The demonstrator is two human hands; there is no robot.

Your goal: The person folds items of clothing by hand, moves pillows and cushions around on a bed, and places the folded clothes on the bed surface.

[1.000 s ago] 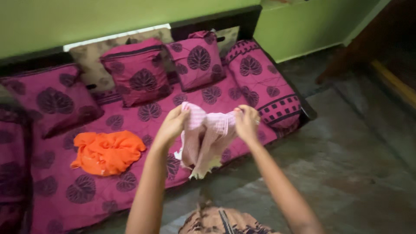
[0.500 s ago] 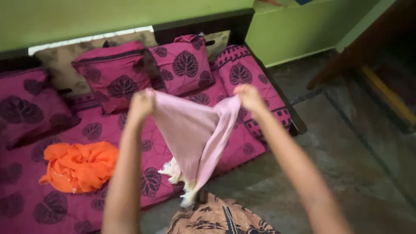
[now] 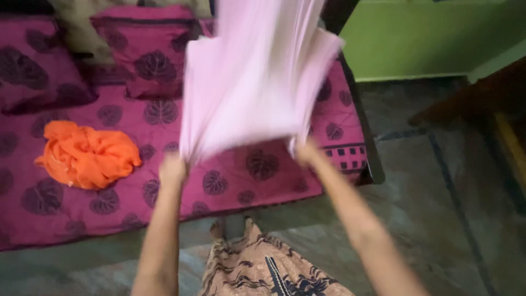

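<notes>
A pale pink cloth (image 3: 252, 77) billows up in front of me, blurred by motion, and hides part of the cushions behind it. My left hand (image 3: 173, 167) grips its lower left corner. My right hand (image 3: 308, 153) grips the lower right corner. Both arms reach out over the front edge of a magenta bed (image 3: 235, 186) with a dark leaf print.
A crumpled orange cloth (image 3: 87, 154) lies on the bed at the left. Magenta leaf-print cushions (image 3: 148, 52) lean along the back. Grey stone floor (image 3: 438, 219) spreads to the right, with a green wall (image 3: 416, 38) behind and dark wooden furniture (image 3: 487, 98) at the far right.
The pink cloth, which hung down between my hands, has been flung upward and spread wide. My hands have dropped lower and the view has tilted down toward the bed.
</notes>
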